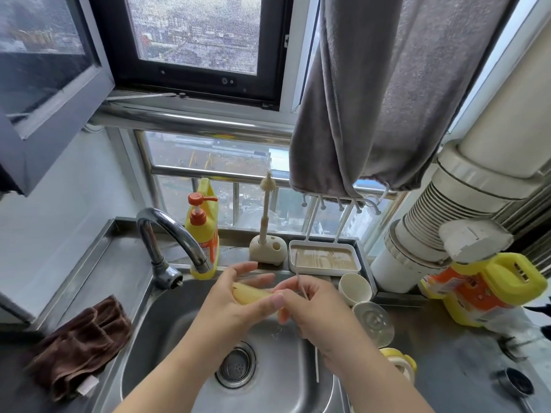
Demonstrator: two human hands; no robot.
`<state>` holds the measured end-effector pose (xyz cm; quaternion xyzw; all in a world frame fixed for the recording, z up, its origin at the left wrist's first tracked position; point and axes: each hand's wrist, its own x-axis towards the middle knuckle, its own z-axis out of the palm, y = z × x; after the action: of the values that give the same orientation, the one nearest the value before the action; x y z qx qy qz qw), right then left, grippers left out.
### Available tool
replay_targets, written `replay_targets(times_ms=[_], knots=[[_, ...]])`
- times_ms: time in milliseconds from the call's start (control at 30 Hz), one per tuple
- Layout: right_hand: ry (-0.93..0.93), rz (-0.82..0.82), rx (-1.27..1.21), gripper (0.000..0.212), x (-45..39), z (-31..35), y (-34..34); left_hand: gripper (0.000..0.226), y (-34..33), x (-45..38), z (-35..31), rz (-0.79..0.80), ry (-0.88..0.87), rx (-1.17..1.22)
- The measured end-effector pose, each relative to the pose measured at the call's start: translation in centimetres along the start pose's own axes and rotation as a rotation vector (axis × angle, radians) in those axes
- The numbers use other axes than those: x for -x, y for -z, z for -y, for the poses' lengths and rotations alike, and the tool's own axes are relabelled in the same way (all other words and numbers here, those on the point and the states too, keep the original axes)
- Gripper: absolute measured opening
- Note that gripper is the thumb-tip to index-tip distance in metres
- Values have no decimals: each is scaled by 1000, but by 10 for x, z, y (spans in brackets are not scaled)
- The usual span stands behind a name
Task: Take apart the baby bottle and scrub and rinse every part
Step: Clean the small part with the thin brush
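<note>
Faucet (176, 234) stands beside soap bottle (204, 225), behind hands.

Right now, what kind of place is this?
Most likely a home kitchen, at the sink: a steel sink with a faucet, a dish soap bottle behind it, and a high window.

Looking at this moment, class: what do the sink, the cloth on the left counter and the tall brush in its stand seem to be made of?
Sink: stainless steel, by its brushed grey sheen and reflections. Cloth: brown, soft fabric, probably microfibre or terry, going by its matte, crumpled folds. Brush: beige, likely silicone or plastic, with short moulded-looking bristles; its stand looks matte, material uncertain.
</note>
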<state>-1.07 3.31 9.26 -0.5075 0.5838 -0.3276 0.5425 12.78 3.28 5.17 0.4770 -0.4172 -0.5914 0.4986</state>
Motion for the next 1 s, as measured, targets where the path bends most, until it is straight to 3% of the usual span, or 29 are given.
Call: replay_targets(times_ms=[267, 433, 567, 767, 1000], knots=[[28, -6, 27, 17, 3, -8, 2, 90, -2, 2, -5, 82, 202, -145], [46, 78, 122, 6, 6, -9, 6, 81, 10, 2, -8, 140, 93, -164], [114, 40, 456, 8, 7, 1, 27, 72, 20, 2, -11, 158, 10, -322], [150, 211, 905, 10, 19, 24, 34, 65, 22, 2, -12, 183, -68, -433], [263, 267, 952, 6, 13, 23, 36, 64, 20, 4, -13, 206, -75, -447]])
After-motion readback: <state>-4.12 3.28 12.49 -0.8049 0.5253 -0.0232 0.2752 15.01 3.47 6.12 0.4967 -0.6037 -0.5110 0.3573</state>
